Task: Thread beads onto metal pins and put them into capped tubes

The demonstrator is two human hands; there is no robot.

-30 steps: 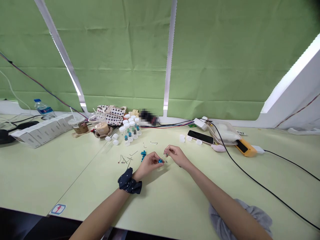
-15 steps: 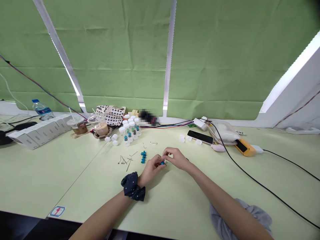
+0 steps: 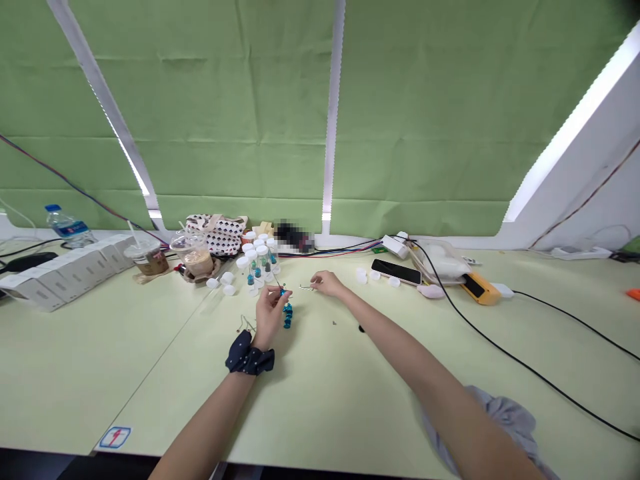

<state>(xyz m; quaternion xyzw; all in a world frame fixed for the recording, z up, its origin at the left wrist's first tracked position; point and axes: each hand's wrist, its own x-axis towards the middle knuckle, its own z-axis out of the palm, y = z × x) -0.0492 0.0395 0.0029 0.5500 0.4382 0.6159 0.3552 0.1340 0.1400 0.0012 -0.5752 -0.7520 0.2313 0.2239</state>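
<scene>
My left hand [image 3: 269, 312] is closed in a pinch on a small blue metallic part [image 3: 283, 291], held just above the table. Its finer shape is too small to make out. Beside that hand stands a short row of similar blue metallic parts [image 3: 288, 317]. My right hand [image 3: 327, 283] reaches further back, its fingertips closed on one end of a thin L-shaped hex key [image 3: 305, 287]. Whether the key is lifted off the table I cannot tell. Several thin metal tools [image 3: 245, 325] lie partly hidden behind my left wrist. A tiny metal piece [image 3: 335, 323] lies near my right forearm.
Clear vials with white caps [image 3: 260, 257] stand behind my left hand, loose caps [image 3: 227, 280] beside them. Two drink cups [image 3: 196, 259] and white boxes [image 3: 65, 275] are at left. A phone [image 3: 396, 272], a yellow device [image 3: 480, 288] and a black cable [image 3: 493, 352] lie at right.
My hands have moved apart from working together. The left went left and back with a blue part; the right went back to the hex key. A tiny metal piece now shows on the table.
</scene>
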